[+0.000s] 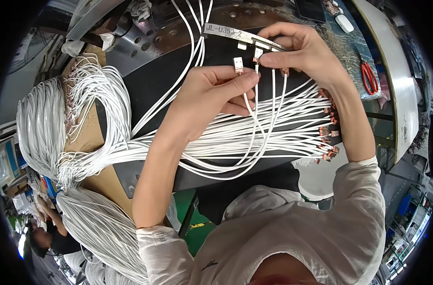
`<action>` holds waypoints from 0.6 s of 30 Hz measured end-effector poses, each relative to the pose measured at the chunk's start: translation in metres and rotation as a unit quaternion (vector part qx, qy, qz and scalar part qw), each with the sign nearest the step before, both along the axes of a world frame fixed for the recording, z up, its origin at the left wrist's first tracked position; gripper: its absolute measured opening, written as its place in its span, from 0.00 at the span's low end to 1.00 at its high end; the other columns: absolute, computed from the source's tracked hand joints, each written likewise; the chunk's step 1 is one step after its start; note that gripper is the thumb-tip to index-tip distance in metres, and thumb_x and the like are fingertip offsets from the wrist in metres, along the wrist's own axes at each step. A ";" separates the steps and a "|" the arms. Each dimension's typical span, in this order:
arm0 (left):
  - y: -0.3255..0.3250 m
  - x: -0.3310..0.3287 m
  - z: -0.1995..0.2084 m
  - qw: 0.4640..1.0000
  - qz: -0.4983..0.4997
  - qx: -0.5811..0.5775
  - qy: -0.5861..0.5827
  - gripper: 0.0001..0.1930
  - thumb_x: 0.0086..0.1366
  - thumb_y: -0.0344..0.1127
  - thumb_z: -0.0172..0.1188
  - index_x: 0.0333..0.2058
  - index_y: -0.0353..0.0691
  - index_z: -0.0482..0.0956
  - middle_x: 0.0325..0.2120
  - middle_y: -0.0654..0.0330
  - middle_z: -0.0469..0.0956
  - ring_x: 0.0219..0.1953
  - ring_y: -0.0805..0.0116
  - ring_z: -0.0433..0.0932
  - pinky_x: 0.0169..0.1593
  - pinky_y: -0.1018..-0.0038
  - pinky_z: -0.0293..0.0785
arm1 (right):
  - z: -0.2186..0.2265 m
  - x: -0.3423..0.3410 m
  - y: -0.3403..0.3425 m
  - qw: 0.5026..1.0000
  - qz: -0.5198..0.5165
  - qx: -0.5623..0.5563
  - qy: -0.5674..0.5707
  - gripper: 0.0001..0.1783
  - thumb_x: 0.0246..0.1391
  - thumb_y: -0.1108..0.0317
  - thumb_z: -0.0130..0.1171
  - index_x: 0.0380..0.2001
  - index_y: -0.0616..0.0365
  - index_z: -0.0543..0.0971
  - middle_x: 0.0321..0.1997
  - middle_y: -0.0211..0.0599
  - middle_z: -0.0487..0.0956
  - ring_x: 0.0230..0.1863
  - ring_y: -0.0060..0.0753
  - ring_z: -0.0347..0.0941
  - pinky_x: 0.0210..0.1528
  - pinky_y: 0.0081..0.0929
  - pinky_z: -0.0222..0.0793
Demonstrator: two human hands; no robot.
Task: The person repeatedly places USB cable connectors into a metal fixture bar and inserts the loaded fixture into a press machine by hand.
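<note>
My left hand [209,92] pinches a white cable just under its connector [238,64], which points upward between thumb and fingers. A slotted metal bar [226,31] with printed marks lies tilted above it, and my right hand [302,51] grips the right end between thumb and fingers. Next to my right thumb, another cable connector [257,53] sits against the bar's lower edge. Further white cables [273,90] hang from that end, their tops partly hidden by my fingers. Beneath both hands a broad bundle of white cables [226,135] spreads across the black work surface, its copper-coloured connector ends [329,135] at the right.
Thick coils of white cable [40,126] lie at the left, with another bundle [102,228] below. Perforated metal machine parts [135,42] stand at the back left. Red-handled scissors [368,78] and a white mouse-shaped item [343,23] are at the right. A co-worker [59,237] appears lower left.
</note>
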State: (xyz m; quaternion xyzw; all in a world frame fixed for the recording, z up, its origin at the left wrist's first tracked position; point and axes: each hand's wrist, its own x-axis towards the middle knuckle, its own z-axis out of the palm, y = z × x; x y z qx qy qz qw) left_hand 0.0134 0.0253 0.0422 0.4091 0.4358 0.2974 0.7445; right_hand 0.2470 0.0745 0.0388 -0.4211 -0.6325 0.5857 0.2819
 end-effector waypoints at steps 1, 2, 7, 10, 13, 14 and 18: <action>0.000 -0.001 0.001 0.999 -0.034 -0.013 0.006 0.13 0.68 0.37 0.64 0.38 0.30 0.83 0.28 0.60 0.81 0.31 0.74 0.82 0.36 0.78 0.83 | 0.000 0.000 0.000 1.000 -0.001 -0.004 0.005 0.18 0.52 0.74 0.70 0.47 0.64 0.80 0.34 0.31 0.84 0.29 0.12 0.75 0.29 0.12 0.68; 0.000 -0.001 0.000 0.999 -0.034 -0.013 0.006 0.13 0.68 0.37 0.64 0.38 0.30 0.83 0.28 0.60 0.81 0.31 0.74 0.82 0.36 0.78 0.83 | 0.000 0.000 0.000 1.000 0.000 -0.004 0.005 0.18 0.52 0.74 0.70 0.47 0.64 0.80 0.34 0.31 0.84 0.29 0.12 0.75 0.29 0.12 0.68; 0.000 0.002 -0.003 1.000 -0.011 -0.001 -0.015 0.14 0.69 0.39 0.64 0.36 0.30 0.84 0.26 0.60 0.80 0.28 0.75 0.81 0.33 0.79 0.82 | -0.001 0.000 0.001 1.000 0.031 -0.001 -0.007 0.19 0.52 0.74 0.70 0.47 0.65 0.81 0.33 0.32 0.84 0.29 0.12 0.76 0.28 0.11 0.69; -0.002 0.004 -0.001 1.000 0.003 0.023 -0.015 0.14 0.69 0.39 0.63 0.35 0.30 0.84 0.26 0.60 0.81 0.27 0.75 0.81 0.33 0.80 0.82 | 0.005 0.005 0.007 0.999 0.049 0.003 -0.007 0.18 0.52 0.74 0.70 0.47 0.65 0.82 0.34 0.33 0.85 0.29 0.13 0.76 0.28 0.10 0.69; -0.001 0.003 -0.001 0.998 0.050 0.044 0.021 0.15 0.67 0.41 0.65 0.36 0.31 0.84 0.28 0.58 0.82 0.28 0.76 0.81 0.31 0.79 0.81 | 0.016 0.012 0.020 0.990 0.106 -0.040 -0.089 0.18 0.51 0.75 0.70 0.47 0.65 0.83 0.38 0.37 0.85 0.32 0.16 0.77 0.32 0.14 0.71; 0.000 0.001 0.004 0.997 0.051 0.053 0.021 0.15 0.67 0.41 0.65 0.36 0.31 0.84 0.28 0.58 0.82 0.28 0.76 0.81 0.31 0.79 0.81 | 0.018 0.014 0.026 0.990 0.106 -0.031 -0.089 0.18 0.51 0.75 0.70 0.47 0.65 0.83 0.38 0.37 0.85 0.32 0.16 0.77 0.32 0.14 0.71; 0.003 -0.013 0.028 0.945 -0.032 0.159 0.283 0.14 0.64 0.41 0.67 0.37 0.33 0.85 0.31 0.55 0.83 0.32 0.68 0.82 0.35 0.71 0.80 | 0.010 0.017 0.058 0.933 0.178 0.220 -0.224 0.18 0.52 0.74 0.69 0.47 0.63 0.83 0.42 0.40 0.84 0.38 0.22 0.77 0.38 0.21 0.72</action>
